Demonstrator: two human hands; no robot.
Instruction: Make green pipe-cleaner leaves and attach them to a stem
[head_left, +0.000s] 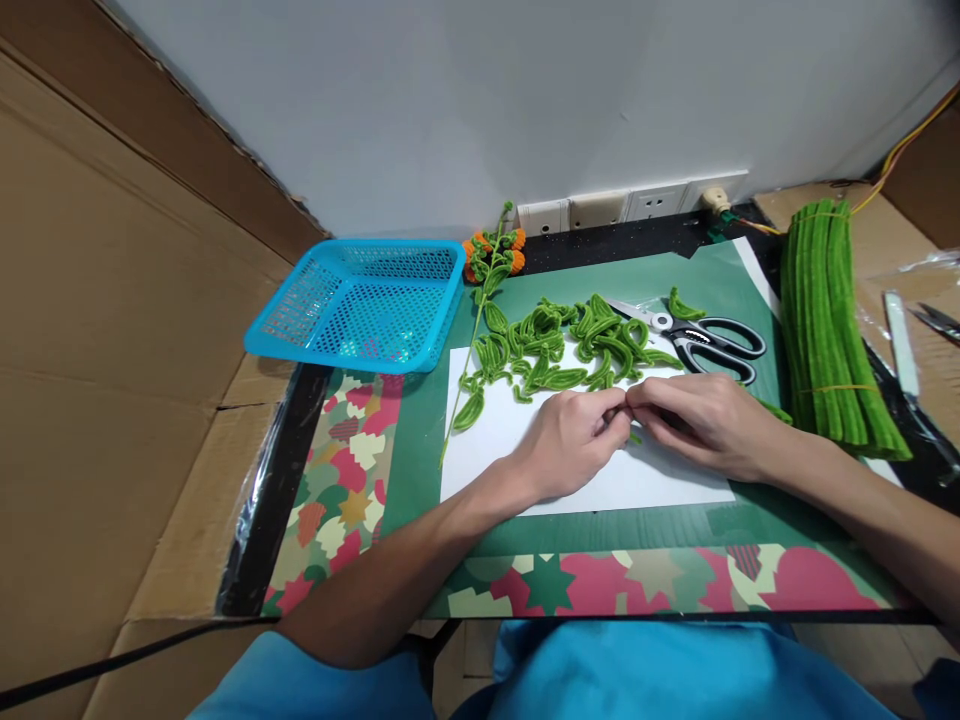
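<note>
My left hand and my right hand meet over a white sheet of paper, both closed in a pinch with fingertips touching. A short bit of green pipe cleaner pokes out just below the fingertips; the fingers hide the rest of it. Beyond the hands lies a loose pile of green pipe-cleaner leaves, bent into loops and curls. Black-and-grey scissors rest right of the pile, blades pointing left. Along the pile's left side lies a long green stem, with orange pipe-cleaner blossoms near its far end.
A blue plastic basket stands at the back left. On the right lies a thick bundle of green pipe cleaners, tied round. Further right are a pale-handled tool and a cardboard surface. Wall sockets with a plug line the back.
</note>
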